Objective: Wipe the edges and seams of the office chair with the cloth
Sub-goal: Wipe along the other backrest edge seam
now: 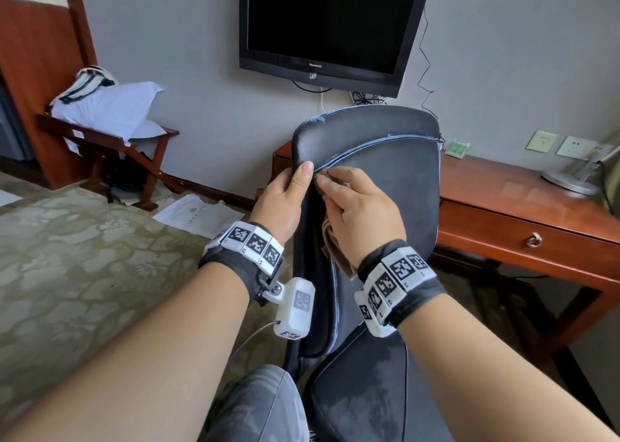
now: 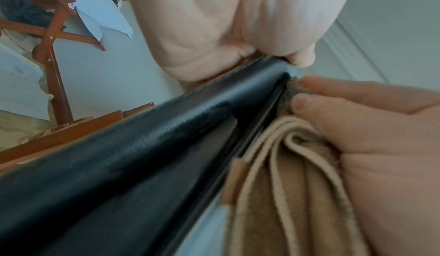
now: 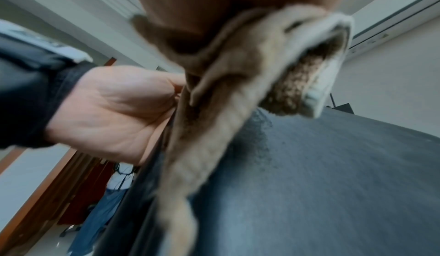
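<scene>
A black office chair (image 1: 385, 180) with pale blue seam piping faces me, its backrest upright. My left hand (image 1: 288, 190) grips the left edge of the backrest (image 2: 147, 134), thumb on the front face. My right hand (image 1: 355, 203) holds a folded tan cloth (image 1: 335, 243) and pinches a bit of it against the curved seam beside the left thumb. In the left wrist view the cloth (image 2: 285, 175) hangs in folds under the right hand's fingers (image 2: 316, 105). The right wrist view shows the cloth (image 3: 238, 90) draped over the grey backrest fabric (image 3: 321, 175), with the left hand (image 3: 114, 109) behind it.
A wooden desk (image 1: 523, 206) stands right behind the chair, with a lamp base (image 1: 570, 180) on it. A wall TV (image 1: 332, 22) hangs above. A wooden luggage rack (image 1: 110, 143) with bedding is at the left, papers (image 1: 198, 213) on the carpet.
</scene>
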Demonstrator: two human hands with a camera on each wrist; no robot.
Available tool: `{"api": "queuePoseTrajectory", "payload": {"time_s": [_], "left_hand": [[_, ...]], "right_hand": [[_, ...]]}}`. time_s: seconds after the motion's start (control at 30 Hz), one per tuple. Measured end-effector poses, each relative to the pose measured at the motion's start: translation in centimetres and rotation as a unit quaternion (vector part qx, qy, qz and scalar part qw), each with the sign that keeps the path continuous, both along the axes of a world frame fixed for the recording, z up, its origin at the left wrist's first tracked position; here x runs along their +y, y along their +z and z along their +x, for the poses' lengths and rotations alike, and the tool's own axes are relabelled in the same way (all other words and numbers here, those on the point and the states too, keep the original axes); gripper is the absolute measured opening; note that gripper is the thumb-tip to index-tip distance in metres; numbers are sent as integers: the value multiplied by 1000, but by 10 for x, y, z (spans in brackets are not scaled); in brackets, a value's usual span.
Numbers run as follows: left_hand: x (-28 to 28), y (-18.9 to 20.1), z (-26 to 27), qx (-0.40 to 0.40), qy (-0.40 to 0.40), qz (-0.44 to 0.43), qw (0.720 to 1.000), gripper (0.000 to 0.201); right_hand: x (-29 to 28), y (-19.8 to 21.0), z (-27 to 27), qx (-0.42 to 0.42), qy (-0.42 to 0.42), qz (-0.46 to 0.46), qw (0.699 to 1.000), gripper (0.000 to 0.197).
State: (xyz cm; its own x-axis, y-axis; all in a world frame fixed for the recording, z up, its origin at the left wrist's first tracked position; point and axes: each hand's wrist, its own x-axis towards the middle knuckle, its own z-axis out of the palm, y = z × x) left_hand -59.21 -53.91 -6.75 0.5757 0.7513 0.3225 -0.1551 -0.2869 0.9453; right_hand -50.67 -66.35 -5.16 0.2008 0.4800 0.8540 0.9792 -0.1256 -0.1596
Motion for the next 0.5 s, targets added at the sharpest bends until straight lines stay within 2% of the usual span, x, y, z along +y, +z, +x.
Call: {"api": "queuePoseTrajectory", "payload": {"time_s": [0.17,0.3,0.4,0.5], "left_hand": [[-1,1,-1,4,17,-7,1000,50],[-4,3,-3,7,15,1,1000,39],[-2,2,-2,3,4,-12,1000,45],[3,-4,3,-10,-9,-34,999,56]], "right_hand": [[-1,-12,1,-11,-5,-50,999,27],[-9,-3,2,35,0,-73,997,25],[-10,8,1,76,12,-63,995,26],[-5,7,-3,80,1,-83,993,28]]}}
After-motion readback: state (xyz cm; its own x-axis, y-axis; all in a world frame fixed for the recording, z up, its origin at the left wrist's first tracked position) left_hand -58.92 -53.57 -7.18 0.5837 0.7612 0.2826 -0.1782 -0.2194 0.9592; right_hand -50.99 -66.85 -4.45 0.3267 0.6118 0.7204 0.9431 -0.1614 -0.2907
